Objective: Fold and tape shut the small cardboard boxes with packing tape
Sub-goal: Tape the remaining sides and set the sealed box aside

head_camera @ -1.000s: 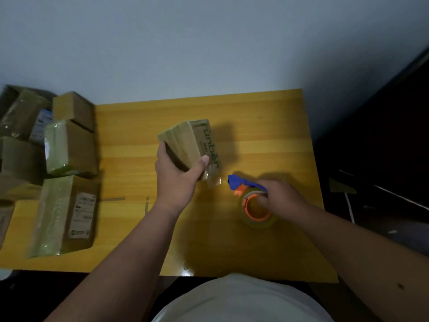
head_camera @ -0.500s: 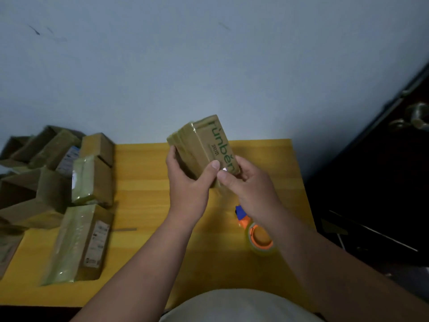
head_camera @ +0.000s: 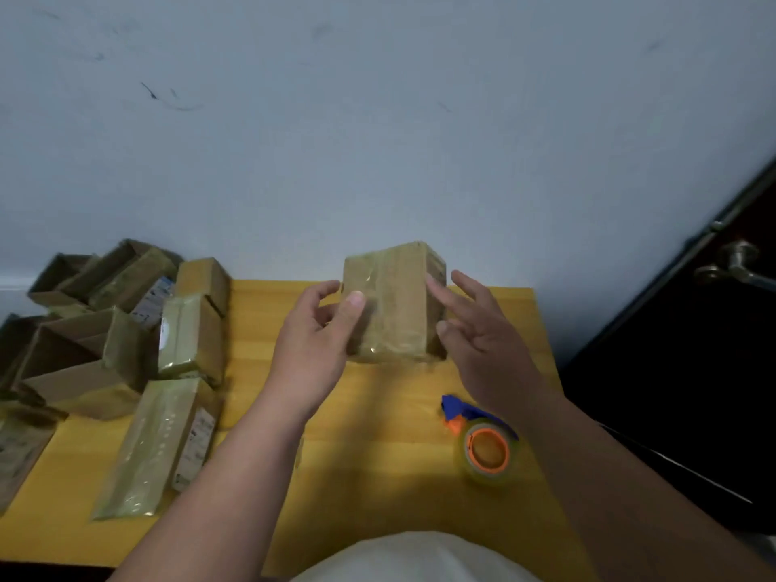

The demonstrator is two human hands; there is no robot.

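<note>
The taped cardboard box is held upright above the far edge of the yellow table, glossy tape across its near face. The left hand pinches its left side, thumb in front; the right hand is spread, fingertips brushing the right edge. To check the seal well, turn it slowly and press loose tape flat. The tape dispenser lies near the right edge.

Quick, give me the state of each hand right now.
Left hand: thumb pressed on the box, fingers curled behind it, holding it.
Right hand: open, fingers spread beside the box; contact cannot be told.
</note>
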